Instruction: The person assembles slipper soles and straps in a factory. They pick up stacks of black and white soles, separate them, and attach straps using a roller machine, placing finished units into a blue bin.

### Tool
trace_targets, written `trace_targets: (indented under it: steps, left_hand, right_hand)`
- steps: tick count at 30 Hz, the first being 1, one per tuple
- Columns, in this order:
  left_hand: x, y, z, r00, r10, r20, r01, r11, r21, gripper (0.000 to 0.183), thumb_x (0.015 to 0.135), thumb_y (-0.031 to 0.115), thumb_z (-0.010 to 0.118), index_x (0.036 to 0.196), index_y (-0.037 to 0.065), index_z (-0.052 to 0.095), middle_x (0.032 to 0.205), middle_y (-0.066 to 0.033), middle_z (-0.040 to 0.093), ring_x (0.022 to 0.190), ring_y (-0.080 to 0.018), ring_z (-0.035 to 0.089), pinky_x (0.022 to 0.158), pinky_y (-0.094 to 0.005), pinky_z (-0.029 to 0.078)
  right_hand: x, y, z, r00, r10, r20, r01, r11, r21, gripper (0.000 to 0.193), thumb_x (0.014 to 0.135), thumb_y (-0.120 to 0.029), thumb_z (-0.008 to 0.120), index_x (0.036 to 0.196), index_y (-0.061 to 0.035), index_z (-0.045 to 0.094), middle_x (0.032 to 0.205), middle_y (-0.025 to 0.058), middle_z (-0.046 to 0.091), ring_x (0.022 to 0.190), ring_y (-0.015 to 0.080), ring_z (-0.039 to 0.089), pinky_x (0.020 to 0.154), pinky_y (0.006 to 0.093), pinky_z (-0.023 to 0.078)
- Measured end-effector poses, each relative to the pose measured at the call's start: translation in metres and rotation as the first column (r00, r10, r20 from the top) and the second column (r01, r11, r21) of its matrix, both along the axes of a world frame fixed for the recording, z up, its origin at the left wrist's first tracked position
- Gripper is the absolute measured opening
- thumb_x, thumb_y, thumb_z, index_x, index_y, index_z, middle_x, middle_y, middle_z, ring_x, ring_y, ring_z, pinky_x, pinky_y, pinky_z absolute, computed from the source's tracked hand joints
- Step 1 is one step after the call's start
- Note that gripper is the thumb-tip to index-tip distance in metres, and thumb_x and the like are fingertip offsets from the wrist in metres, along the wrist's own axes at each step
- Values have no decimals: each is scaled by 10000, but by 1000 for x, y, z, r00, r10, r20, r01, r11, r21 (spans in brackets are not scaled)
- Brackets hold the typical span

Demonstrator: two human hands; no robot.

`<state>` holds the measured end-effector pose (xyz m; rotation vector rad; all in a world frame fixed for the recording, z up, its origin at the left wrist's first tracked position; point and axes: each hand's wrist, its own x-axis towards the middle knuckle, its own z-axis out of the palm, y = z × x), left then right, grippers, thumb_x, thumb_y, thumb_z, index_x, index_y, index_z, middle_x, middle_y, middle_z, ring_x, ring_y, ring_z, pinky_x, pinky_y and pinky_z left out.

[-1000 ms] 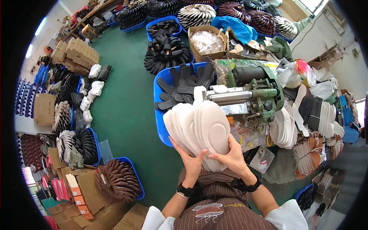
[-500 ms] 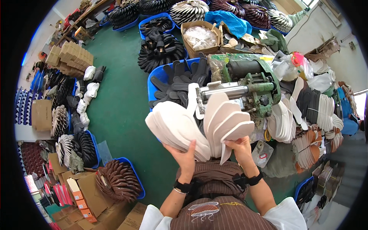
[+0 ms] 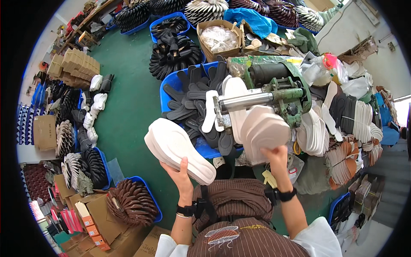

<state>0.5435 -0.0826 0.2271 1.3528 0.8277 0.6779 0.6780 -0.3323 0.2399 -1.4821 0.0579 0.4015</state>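
My left hand [image 3: 182, 182] is closed around the heel end of a stack of white insoles [image 3: 173, 143], tilted up and to the left. On the other side, my right hand [image 3: 276, 160] grips a second insole stack [image 3: 265, 132], slightly blurred. That right stack is just below the steel roller [image 3: 246, 101] of a green machine [image 3: 293, 92]. A pale insole [image 3: 234, 88] shows behind the roller, and another white insole [image 3: 209, 112] lies at the roller's left end. Under these, a blue basket [image 3: 165, 92] holds several dark insoles [image 3: 199, 96].
Bundled white insoles [image 3: 314, 135] and tan ones [image 3: 344, 162] are piled right of the machine. An open carton [image 3: 203, 43] with a plastic bag stands behind it. Blue tubs of shoe parts [image 3: 130, 201] and cardboard boxes [image 3: 107, 218] line the left side of the green floor.
The insole stacks, close together before, are now apart. My left hand has moved left with its stack, my right slightly up and right. More of the basket shows between them.
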Motion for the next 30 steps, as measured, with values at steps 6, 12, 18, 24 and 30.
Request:
trace_targets:
  steps: [6,12,18,24,30]
  left_hand:
    - [4,-8,-11,996,-76,37,80,989,-126,870,840,184,709,1479,-36,161,1457,-220,303,1342,-319,326,1126,-440,248]
    - [5,-16,-1,982,-154,107,172,966,-193,898,824,222,699,1490,-24,149,1447,-211,316,1332,-309,341,1121,-423,260]
    - [6,-25,5,960,-161,231,245,881,-405,880,825,218,688,1492,-3,159,1406,-185,364,1289,-281,399,1089,-410,324]
    - [3,-29,0,941,-177,288,300,833,-465,821,830,186,684,1468,0,201,1348,-167,432,1234,-258,457,1049,-385,380]
    - [7,-41,-2,930,-302,208,359,867,-345,843,808,174,728,1450,-4,213,1327,-163,451,1204,-242,480,1026,-373,394]
  right_hand:
    - [-14,-7,-65,989,61,137,-31,977,-213,287,853,-37,682,1120,38,611,1030,58,668,942,101,593,836,270,469]
    - [-15,18,-17,937,14,350,88,958,-274,408,874,-26,651,1253,43,516,1083,138,668,1029,161,601,896,297,456]
    - [5,18,-49,989,104,104,-69,951,-301,359,886,-47,658,1220,31,555,1072,107,678,995,133,608,890,271,465]
    - [-18,21,-31,993,83,-79,-81,996,33,237,907,-17,619,1128,61,583,938,106,686,763,157,675,690,290,556]
    - [24,44,-3,968,154,-196,-165,985,-41,258,931,-165,626,1064,55,606,836,77,677,675,132,636,613,262,518]
